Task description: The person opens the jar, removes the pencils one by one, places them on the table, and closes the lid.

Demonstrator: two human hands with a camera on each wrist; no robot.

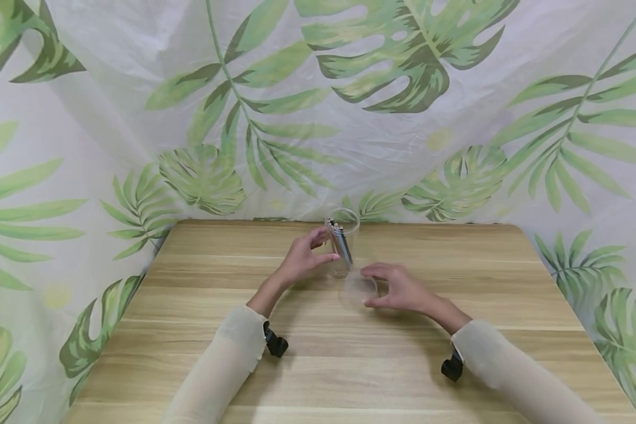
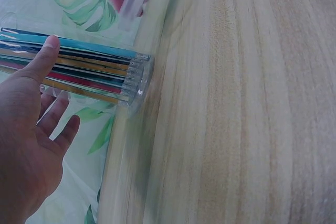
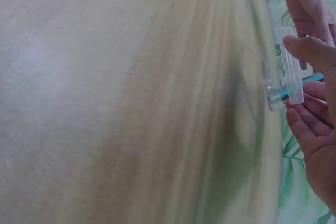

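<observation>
A tall clear plastic jar (image 1: 354,237) stands near the back of the table with several coloured pencils (image 2: 94,72) inside. My left hand (image 1: 303,257) holds the jar from its left side, the thumb across the front and some fingers hidden behind it. Between finger and thumb, my right hand (image 1: 400,288) pinches a round translucent lid (image 1: 360,287) by its edge. The lid is held tilted off the table, just in front of the jar and to its right. In the right wrist view the lid (image 3: 292,72) appears edge-on, overlapping the jar's base.
The wood-grain table (image 1: 318,365) ends close behind the jar. A leaf-patterned cloth (image 1: 275,118) hangs behind the table and on both sides. Black wrist cameras (image 1: 278,346) sit at both sleeve cuffs.
</observation>
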